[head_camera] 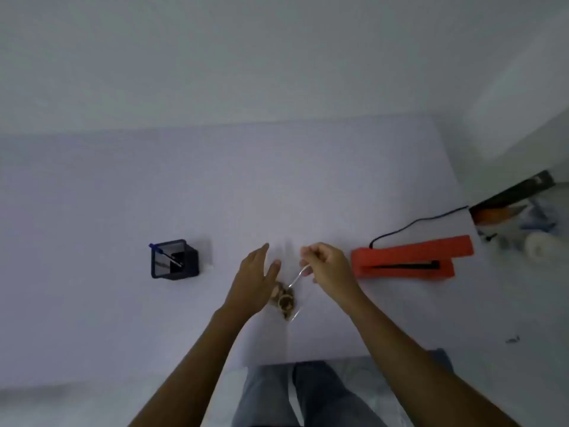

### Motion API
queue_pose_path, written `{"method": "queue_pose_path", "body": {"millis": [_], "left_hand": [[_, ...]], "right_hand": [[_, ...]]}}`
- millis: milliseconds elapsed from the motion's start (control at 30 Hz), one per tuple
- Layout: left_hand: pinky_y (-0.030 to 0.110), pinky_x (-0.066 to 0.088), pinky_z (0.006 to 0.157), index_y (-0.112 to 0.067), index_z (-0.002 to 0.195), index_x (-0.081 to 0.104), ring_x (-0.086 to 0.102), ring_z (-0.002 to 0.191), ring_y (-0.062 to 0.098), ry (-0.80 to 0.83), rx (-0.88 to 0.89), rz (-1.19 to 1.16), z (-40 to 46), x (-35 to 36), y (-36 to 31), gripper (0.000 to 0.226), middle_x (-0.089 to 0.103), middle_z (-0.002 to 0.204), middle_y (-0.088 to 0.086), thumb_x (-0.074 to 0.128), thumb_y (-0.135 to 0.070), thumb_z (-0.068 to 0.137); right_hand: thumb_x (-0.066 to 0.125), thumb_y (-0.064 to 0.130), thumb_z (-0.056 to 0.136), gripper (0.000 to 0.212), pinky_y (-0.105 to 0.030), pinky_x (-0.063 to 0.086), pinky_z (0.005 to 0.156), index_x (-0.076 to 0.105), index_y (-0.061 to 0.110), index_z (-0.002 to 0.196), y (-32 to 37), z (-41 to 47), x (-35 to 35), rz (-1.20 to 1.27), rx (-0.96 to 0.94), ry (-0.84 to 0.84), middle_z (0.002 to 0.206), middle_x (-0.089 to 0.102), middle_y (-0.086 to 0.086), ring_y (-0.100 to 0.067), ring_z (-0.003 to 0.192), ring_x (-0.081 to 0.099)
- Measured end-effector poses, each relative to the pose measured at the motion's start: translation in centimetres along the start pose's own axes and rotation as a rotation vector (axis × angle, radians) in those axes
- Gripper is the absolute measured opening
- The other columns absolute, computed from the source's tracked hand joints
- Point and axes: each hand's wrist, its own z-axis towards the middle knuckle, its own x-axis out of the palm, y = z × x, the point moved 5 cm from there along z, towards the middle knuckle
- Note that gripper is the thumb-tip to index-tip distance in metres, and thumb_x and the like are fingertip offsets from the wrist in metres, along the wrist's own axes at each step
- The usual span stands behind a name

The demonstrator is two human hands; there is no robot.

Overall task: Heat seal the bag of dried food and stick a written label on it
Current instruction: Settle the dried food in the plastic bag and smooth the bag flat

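A small clear plastic bag of brown dried food [286, 302] lay near the front middle of the pale white table [123, 195], its upper edge lifted. The right hand [326, 263] had its grip closed on that raised edge, pinching the thin plastic between thumb and fingertips above the contents. The left hand [257, 280] was just beside the bag on its left, palm down with fingers spread and loose, its grip open and holding nothing; whether it touched the bag could not be told. To the right of the hands, apart from them, sat a long orange-red heat sealer [409, 261] with a black cord [415, 224] running off toward the table's right edge. Well to the left stood a dark square pen holder [174, 259] with a blue pen [164, 255] leaning inside it.
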Motion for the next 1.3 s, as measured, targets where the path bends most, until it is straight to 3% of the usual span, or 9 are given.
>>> {"method": "queue_pose_path", "body": {"millis": [100, 200, 433, 600, 733, 800, 933, 1067, 1300], "left_hand": [[0.041, 0.040, 0.108, -0.014, 0.134, 0.052, 0.051, 0.127, 0.031, 0.065, -0.109, -0.009, -0.1, 3.9, 2.9, 0.035, 0.057, 0.135, 0.009, 0.041, -0.029, 0.103], [0.041, 0.050, 0.086, -0.015, 0.100, 0.058, 0.060, 0.091, 0.025, 0.037, -0.169, 0.011, -0.3, 6.2, 5.3, 0.015, 0.066, 0.100, 0.004, 0.044, -0.020, 0.099], [0.031, 0.046, 0.096, -0.008, 0.136, 0.052, 0.060, 0.109, 0.025, 0.029, -0.251, -0.036, -0.4, 6.9, 6.1, 0.041, 0.062, 0.122, 0.008, 0.056, -0.022, 0.098], [0.018, 0.048, 0.075, -0.015, 0.105, 0.073, 0.067, 0.088, 0.018, -0.012, -0.241, -0.158, -1.1, 5.4, 6.8, 0.015, 0.072, 0.096, -0.002, 0.068, -0.021, 0.092], [0.012, 0.048, 0.072, -0.022, 0.093, 0.075, 0.065, 0.083, 0.004, -0.083, -0.091, -0.162, -2.8, 4.4, 6.3, 0.006, 0.073, 0.098, -0.009, 0.073, -0.020, 0.088], [0.014, 0.050, 0.074, -0.029, 0.094, 0.073, 0.064, 0.083, 0.001, -0.099, -0.055, -0.164, -3.7, 4.4, 6.4, 0.008, 0.070, 0.098, -0.014, 0.073, -0.023, 0.088], [0.024, 0.055, 0.081, -0.025, 0.102, 0.073, 0.062, 0.087, 0.001, -0.091, -0.043, -0.150, -4.2, 4.9, 6.8, 0.014, 0.067, 0.100, -0.016, 0.073, -0.026, 0.088], [0.021, 0.048, 0.082, -0.019, 0.117, 0.065, 0.058, 0.097, 0.010, -0.007, -0.062, -0.114, -3.9, 5.8, 7.1, 0.039, 0.061, 0.112, -0.010, 0.077, -0.033, 0.084], [0.009, 0.047, 0.076, -0.034, 0.103, 0.056, 0.059, 0.094, -0.003, 0.073, 0.032, -0.163, -2.9, 6.2, 6.3, 0.043, 0.061, 0.100, -0.022, 0.086, -0.037, 0.073]], "right_hand": [[0.063, 0.027, 0.095, 0.029, -0.020, 0.045, 0.052, 0.068, 0.009, 0.073, -7.1, -1.2, 1.2, -0.052, 0.201, 0.108, 0.073, 0.074, -0.009, -0.014, 0.056, 0.066], [0.065, 0.029, 0.093, 0.033, -0.018, 0.045, 0.047, 0.070, -0.001, 0.080, -12.3, -2.0, 2.1, -0.154, 0.326, 0.118, 0.077, 0.075, -0.015, -0.014, 0.055, 0.064], [0.065, 0.015, 0.093, 0.010, -0.016, 0.045, 0.044, 0.069, 0.006, 0.092, -12.4, -1.0, 3.8, -0.065, 0.179, 0.048, 0.080, 0.072, -0.018, -0.017, 0.055, 0.060], [0.072, 0.006, 0.088, 0.010, -0.032, 0.059, 0.069, 0.074, 0.015, 0.090, -12.5, -1.2, 2.6, -0.023, 0.032, -0.012, 0.076, 0.074, -0.009, -0.021, 0.067, 0.069], [0.075, 0.012, 0.088, 0.015, -0.020, 0.057, 0.077, 0.075, 0.008, 0.102, -12.2, -2.5, 1.5, -0.065, -0.128, -0.034, 0.093, 0.074, 0.001, -0.007, 0.084, 0.071], [0.075, 0.012, 0.087, 0.016, -0.012, 0.054, 0.073, 0.073, 0.011, 0.103, -12.1, -3.2, 1.3, -0.073, -0.189, -0.025, 0.095, 0.070, 0.009, 0.001, 0.088, 0.067], [0.077, 0.016, 0.087, 0.024, -0.011, 0.053, 0.076, 0.069, 0.015, 0.110, -12.9, -3.2, 1.4, -0.093, -0.173, 0.029, 0.101, 0.069, 0.006, -0.006, 0.093, 0.066], [0.080, 0.023, 0.084, 0.035, -0.010, 0.052, 0.075, 0.065, 0.018, 0.115, -12.8, -2.7, 2.0, -0.147, -0.189, 0.095, 0.107, 0.067, 0.006, -0.004, 0.096, 0.062], [0.085, 0.029, 0.077, 0.042, -0.018, 0.052, 0.080, 0.068, 0.022, 0.115, -12.4, -2.1, 2.8, -0.123, -0.248, 0.167, 0.104, 0.065, 0.003, -0.008, 0.095, 0.063]]}}
